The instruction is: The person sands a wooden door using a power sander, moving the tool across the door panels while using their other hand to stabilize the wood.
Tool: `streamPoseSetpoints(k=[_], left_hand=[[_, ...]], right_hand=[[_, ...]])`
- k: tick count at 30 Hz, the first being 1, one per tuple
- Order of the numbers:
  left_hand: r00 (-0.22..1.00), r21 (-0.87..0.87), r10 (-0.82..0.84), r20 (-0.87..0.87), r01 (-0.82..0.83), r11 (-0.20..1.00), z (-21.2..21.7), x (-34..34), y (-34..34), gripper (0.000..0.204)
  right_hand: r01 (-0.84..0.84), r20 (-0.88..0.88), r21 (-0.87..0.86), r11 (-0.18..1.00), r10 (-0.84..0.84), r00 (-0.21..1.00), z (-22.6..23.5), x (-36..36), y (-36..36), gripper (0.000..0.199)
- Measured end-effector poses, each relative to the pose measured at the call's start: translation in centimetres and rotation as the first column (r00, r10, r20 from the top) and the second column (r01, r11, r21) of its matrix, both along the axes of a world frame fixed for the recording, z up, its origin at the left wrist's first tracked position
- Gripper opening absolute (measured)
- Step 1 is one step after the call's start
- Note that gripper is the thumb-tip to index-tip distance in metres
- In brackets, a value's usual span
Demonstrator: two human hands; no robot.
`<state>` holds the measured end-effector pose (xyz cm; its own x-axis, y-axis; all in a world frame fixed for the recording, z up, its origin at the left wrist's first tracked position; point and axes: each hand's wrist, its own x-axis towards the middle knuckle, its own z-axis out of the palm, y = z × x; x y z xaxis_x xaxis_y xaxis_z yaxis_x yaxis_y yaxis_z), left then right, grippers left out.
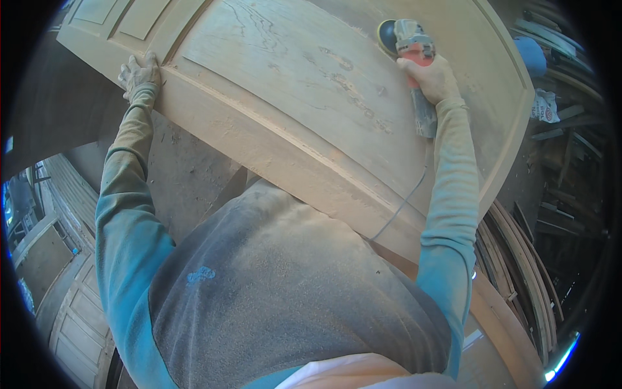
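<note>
A wooden panel door [253, 129] lies slanted in front of me, dusted with pale powder, its large panel showing grain and patchy marks. My right hand [435, 78] is wrapped round the body of an angle grinder [421, 58], red and grey with a dark lower end. The grinder's round disc [387, 37], yellowish at the rim, is over the door's panel; whether it touches cannot be told. From the tool a thin cord [405, 198] runs down across the near edge. My dusty left hand [139, 74] rests on that edge at the left, fingers apart.
Stacked curved boards [521, 279] stand at the lower right. Scrap wood [567, 149], a blue rounded object [531, 57] and a white printed bag [545, 106] lie beyond the door's right end. Another panelled door [81, 324] is at the lower left.
</note>
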<state>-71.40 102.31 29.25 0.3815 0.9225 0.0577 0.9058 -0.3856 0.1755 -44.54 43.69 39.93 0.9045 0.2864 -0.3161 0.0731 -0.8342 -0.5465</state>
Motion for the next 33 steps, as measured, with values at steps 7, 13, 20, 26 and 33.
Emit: streamPoseSetpoints(k=[7,13,20,26,33], left_hand=[[1.0,-0.013,0.018,0.017,-0.018,1.0,0.1,-0.1,0.0,0.09],[1.0,-0.006,0.01,0.024,-0.01,1.0,0.0,-0.1,0.0,0.09],[1.0,0.01,0.016,0.005,-0.016,1.0,-0.5,-0.2,0.3,0.091],[1.0,0.017,0.021,0.005,-0.021,1.0,-0.5,-0.1,0.5,0.09],[1.0,0.016,0.009,0.028,-0.01,1.0,-0.1,-0.6,-0.2,0.091]], right_hand=[[-0.116,-0.006,-0.004,0.993,0.116,0.993,1.1,-0.4,2.4,0.055],[-0.157,0.032,0.069,0.985,0.155,0.987,0.8,-0.7,3.1,0.058],[-0.131,-0.08,0.015,0.991,0.132,0.988,1.1,1.6,4.9,0.064],[-0.121,0.001,-0.041,0.992,0.121,0.993,-0.1,2.5,6.8,0.066],[-0.289,0.136,0.069,0.955,0.278,0.951,-1.1,0.2,8.6,0.059]])
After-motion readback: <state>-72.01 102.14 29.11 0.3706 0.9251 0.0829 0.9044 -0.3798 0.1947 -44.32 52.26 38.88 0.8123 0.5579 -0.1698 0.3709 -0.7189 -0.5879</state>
